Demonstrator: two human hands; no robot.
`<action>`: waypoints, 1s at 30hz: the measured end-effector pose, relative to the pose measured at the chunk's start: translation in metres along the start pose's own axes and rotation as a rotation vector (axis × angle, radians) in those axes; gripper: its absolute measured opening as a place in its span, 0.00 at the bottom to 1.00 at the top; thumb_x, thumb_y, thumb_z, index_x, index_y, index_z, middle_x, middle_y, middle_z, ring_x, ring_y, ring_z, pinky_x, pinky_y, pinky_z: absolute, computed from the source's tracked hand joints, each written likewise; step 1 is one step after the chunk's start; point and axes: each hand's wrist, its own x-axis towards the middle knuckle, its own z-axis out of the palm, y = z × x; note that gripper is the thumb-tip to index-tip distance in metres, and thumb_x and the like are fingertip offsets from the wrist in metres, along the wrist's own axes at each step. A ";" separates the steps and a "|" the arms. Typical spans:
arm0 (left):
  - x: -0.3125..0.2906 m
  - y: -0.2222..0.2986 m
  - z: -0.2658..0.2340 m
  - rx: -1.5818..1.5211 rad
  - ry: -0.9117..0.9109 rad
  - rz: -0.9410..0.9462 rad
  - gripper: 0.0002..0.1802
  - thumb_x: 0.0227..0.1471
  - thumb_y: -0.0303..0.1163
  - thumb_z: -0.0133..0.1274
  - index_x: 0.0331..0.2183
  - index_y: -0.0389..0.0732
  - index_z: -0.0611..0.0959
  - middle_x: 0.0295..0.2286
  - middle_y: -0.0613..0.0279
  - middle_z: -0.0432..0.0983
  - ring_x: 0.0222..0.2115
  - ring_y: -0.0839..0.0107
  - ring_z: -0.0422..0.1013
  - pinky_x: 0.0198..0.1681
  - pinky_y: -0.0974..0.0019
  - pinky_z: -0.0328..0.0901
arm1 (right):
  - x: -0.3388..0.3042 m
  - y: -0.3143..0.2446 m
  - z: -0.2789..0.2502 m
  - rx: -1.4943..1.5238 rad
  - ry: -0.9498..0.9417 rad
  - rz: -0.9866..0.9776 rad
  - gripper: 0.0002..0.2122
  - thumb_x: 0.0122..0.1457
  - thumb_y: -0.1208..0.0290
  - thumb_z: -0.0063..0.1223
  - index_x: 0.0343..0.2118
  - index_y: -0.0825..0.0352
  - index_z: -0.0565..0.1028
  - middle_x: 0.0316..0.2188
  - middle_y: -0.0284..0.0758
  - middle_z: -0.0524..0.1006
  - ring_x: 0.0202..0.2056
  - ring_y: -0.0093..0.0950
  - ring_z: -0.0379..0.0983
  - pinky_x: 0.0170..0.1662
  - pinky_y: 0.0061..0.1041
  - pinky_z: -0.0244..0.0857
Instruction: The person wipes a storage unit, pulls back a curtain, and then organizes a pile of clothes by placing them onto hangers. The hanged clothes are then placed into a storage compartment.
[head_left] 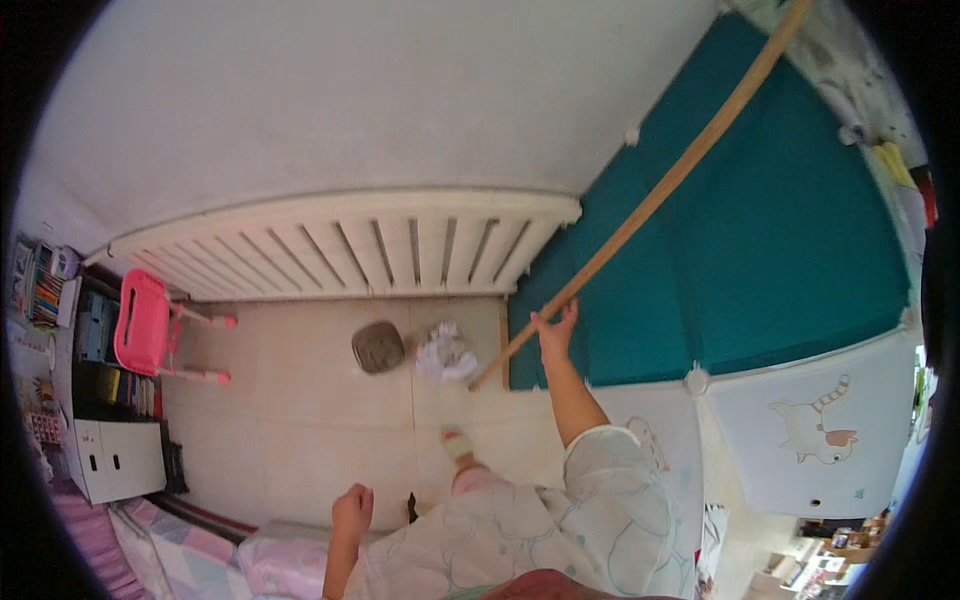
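Head view: held in the grip of the right hand (pixel 556 335), a long wooden pole (pixel 660 195), likely light, stiff and best steadied mid-length, is angled across a teal panel (pixel 800 230), its lower end over the floor (pixel 300 420) near that panel's left edge, while the left hand (pixel 352 514) cannot be read.

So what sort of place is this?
Probably a room in a home, perhaps one a child uses: a pale radiator, a pink chair beside shelved books, and a white panel with a cartoon animal.

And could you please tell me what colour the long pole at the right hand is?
The long pole is light brown, seen best in the head view.
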 end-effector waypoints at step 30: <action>-0.242 -0.233 -0.067 -0.572 0.952 0.029 0.41 0.41 0.48 0.58 0.51 0.35 0.63 0.48 0.40 0.61 0.50 0.52 0.58 0.52 0.59 0.55 | -0.745 -0.167 0.184 -0.037 -2.104 0.216 0.09 0.53 0.80 0.49 0.24 0.62 0.61 0.15 0.28 0.60 0.17 0.20 0.56 0.21 0.23 0.55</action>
